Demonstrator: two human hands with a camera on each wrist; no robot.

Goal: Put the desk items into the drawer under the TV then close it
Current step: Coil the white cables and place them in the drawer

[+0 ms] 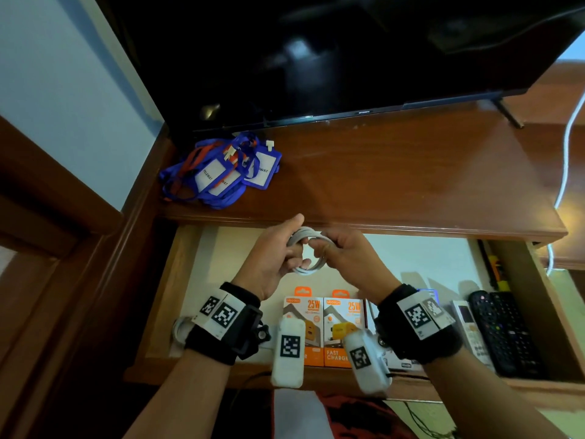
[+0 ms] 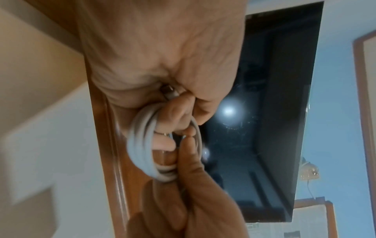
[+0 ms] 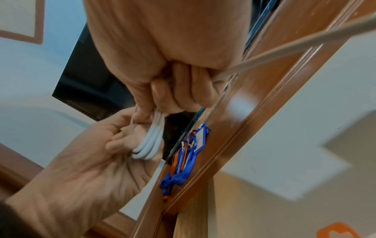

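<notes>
At 10 o'clock on the counter (image 1: pixel 395 172), the bundle of badges (image 1: pixel 221 172) waits its turn; about 3 white cards show among the straps. At centre, the left hand (image 1: pixel 272 258) and right hand (image 1: pixel 345 251) each have their grip curled round 1 coiled white cable (image 1: pixel 305 251), held above the open drawer (image 1: pixel 190 280), seemingly to keep its loops tidy before it goes in. At 6 o'clock 2 orange charger boxes (image 1: pixel 323 327) lie inside; at 4 o'clock, 2 remotes (image 1: pixel 497 334).

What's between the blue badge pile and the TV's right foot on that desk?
Only bare wood of the desk top between the badge pile and foot, in the head view.
</notes>
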